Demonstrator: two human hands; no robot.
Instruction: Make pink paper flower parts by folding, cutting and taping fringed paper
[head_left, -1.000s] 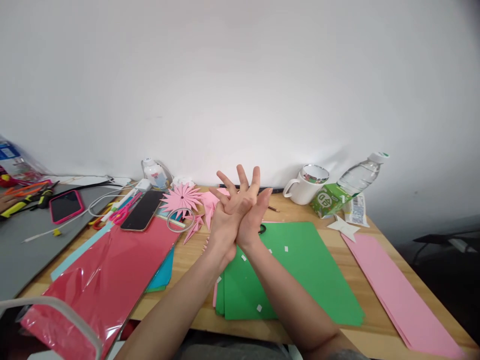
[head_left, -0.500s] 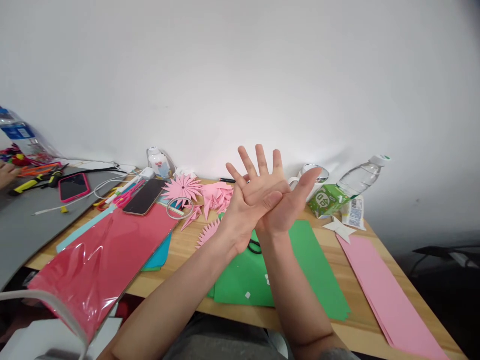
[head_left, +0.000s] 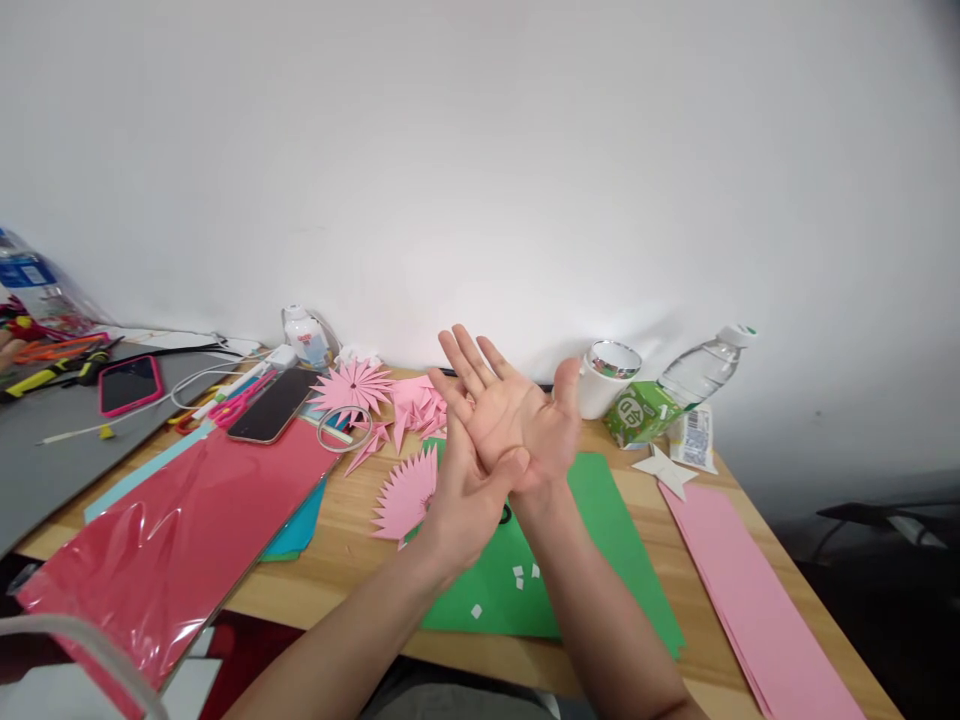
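Above the desk, my right hand (head_left: 521, 415) is held palm up with its fingers stretched out, and nothing lies in it. My left hand (head_left: 463, 505) wraps around it from the left, its thumb pressing the base of the right palm. Beneath both hands lies green paper (head_left: 607, 540) with several small white paper bits (head_left: 518, 572) on it. Part of a black loop (head_left: 505, 515) shows below my wrists; the rest is hidden. Left of my hands are a pleated pink paper fan (head_left: 401, 495), a spiky pink paper rosette (head_left: 352, 388) and folded pink pieces (head_left: 420, 405).
Red paper in clear plastic (head_left: 202, 500) and a dark phone (head_left: 274, 405) lie left. A white mug (head_left: 600, 390), green carton (head_left: 637, 415), tilted bottle (head_left: 701, 372) and pink strips (head_left: 750, 590) are right. Another person's hand (head_left: 7, 350) shows at the left edge.
My two hands, still joined, have lowered slightly and shifted left. The left thumb has slid down toward the right wrist. The right fingers are closer together, and the view has shifted a little.
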